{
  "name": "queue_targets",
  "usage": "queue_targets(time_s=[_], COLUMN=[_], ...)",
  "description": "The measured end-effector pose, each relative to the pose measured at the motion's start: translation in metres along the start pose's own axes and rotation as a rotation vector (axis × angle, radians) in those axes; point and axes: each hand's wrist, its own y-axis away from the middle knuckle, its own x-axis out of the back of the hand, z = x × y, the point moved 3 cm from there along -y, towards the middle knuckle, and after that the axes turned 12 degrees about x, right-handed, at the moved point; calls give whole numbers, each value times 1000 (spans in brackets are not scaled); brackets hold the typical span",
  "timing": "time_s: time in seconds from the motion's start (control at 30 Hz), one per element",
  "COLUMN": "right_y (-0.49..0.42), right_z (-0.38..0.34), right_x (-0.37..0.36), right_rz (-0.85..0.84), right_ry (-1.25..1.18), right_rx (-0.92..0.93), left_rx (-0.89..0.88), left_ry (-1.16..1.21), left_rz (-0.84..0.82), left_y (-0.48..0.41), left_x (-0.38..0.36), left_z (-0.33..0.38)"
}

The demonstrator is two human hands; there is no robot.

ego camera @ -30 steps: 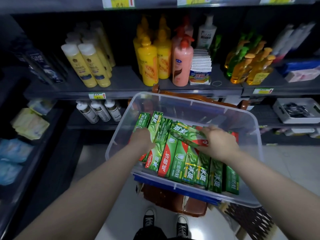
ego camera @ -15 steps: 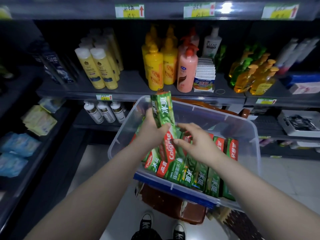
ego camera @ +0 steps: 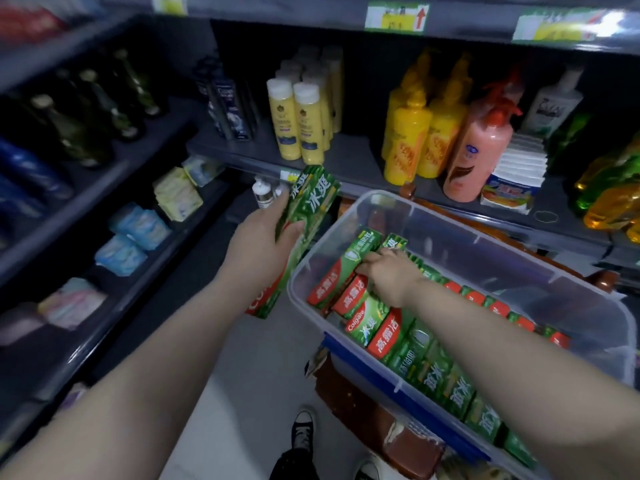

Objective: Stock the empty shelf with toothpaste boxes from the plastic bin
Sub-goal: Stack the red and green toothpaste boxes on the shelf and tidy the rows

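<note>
On the far left, dark glass bottles (ego camera: pixel 79 133) are standing on an upper dark shelf, and pale blue soft packs (ego camera: pixel 138 226) and a yellow soft pack (ego camera: pixel 177 195) are lying on the lower shelf (ego camera: pixel 145 271) below them. Right of these, the left hand (ego camera: pixel 258 249) is holding a green and red toothpaste box (ego camera: pixel 298 233) outside the bin, fingers wrapped around its middle, the box tilted with its top end toward the far shelf edge. Just behind that end, small white bottles (ego camera: pixel 263 194) are standing under the shelf, close in its way. Above, yellow white-capped bottles (ego camera: pixel 299 123) are lining the middle shelf. Further right, the clear plastic bin (ego camera: pixel 519 258) is resting on a brown stool (ego camera: pixel 363 410), packed with rows of green and red toothpaste boxes (ego camera: pixel 408 344). The right hand (ego camera: pixel 389 273) is reaching into the bin's far left corner, fingers curled over box ends; whether they are gripping one cannot be told. Beyond the bin, yellow pump bottles (ego camera: pixel 422 133) and a pink pump bottle (ego camera: pixel 478 154) are standing on the shelf. Near the bottom, black sneakers (ego camera: pixel 303 427) are showing on the pale floor.
</note>
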Motion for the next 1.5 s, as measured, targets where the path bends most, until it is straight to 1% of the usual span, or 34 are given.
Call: queue_targets(time_s=[0.17, 0.23, 0.27, 0.33, 0.4, 0.43, 0.57, 0.7, 0.77, 0.9, 0.97, 1.1, 1.3, 1.4, 1.5], right_y=[-15, -14, -11, -1, 10, 15, 29, 21, 12, -16, -39, -99, -206, -265, -313], right_z=[10, 17, 22, 31, 39, 43, 44, 31, 19, -16, -39, -95, -192, -242, -289], right_x=[4, 6, 8, 19, 38, 50, 96, 137, 156, 186, 199, 225, 265, 278, 291], right_rz=[-92, -125, -115, -7, 165, 223, 429, 556, 582, 552, 540, 494, 520, 505, 505], right_ry=[134, 152, 140, 68, -51, -138, -612, -988, -1075, -1160, -1150, -1114, -1093, -1076, -1059], right_rx=[110, 161, 179, 210, 237, 231, 137, 19, 23, 71, 94, 196, 301, 388, 460], left_rx=[87, 113, 124, 147, 169, 174, 181, 190, 187, 206, 227, 253, 385, 371, 393], left_ry=[60, 89, 101, 100, 95, 100, 119, 167, 154, 136, 140, 128, 313, 418, 367], left_rz=[-16, -12, -10, 1, 23, 33, 78, 119, 143, 187, 197, 249, 343, 382, 447], left_y=[7, 8, 9, 8, 7, 8, 16, 23, 25, 26, 27, 27, 23, 22, 19], left_x=[7, 12, 15, 21, 29, 33, 51, 74, 88, 121, 141, 191, 285, 331, 375], left_z=[-20, -24, -26, -30, -32, -32, -33, -41, -47, -72, -91, -139, -239, -286, -328])
